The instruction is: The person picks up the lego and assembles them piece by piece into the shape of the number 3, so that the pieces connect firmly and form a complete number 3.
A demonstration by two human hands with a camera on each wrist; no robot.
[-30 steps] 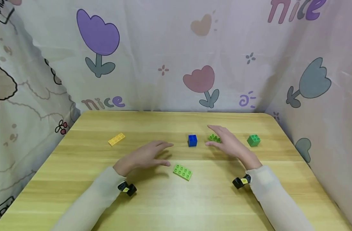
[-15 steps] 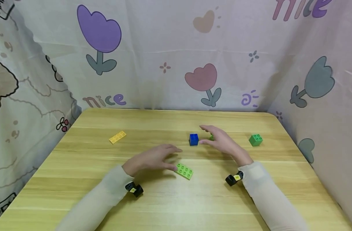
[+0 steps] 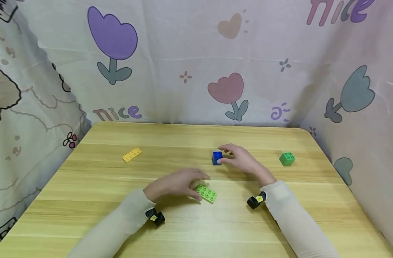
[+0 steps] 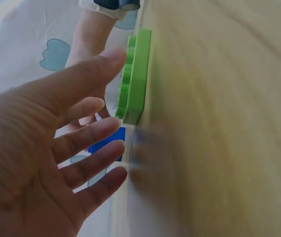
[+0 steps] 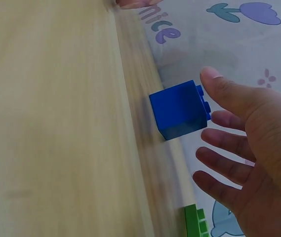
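Observation:
A flat lime-green toy brick (image 3: 206,194) with studs lies near the middle of the wooden table. My left hand (image 3: 180,183) hovers at its left end, thumb in front and fingers behind, loosely spread. In the left wrist view the thumb overlaps the lime brick (image 4: 136,81). Farther back stands a blue toy brick (image 3: 216,158), studs up. My right hand (image 3: 243,160) is at its right side, thumb overlapping its front corner. In the right wrist view the fingers are parted beside the blue brick (image 5: 179,109), around its studded top.
A yellow flat brick (image 3: 132,154) lies at the back left, and a green brick (image 3: 287,158) stands at the back right. Another green brick (image 5: 195,221) shows at the lower edge of the right wrist view. A printed cloth (image 3: 170,89) hangs behind the table (image 3: 183,229).
My left hand has moved right and nearer, up to the lime brick. My right hand has moved left to the blue brick, and the lime brick beneath it is now hidden in the head view.

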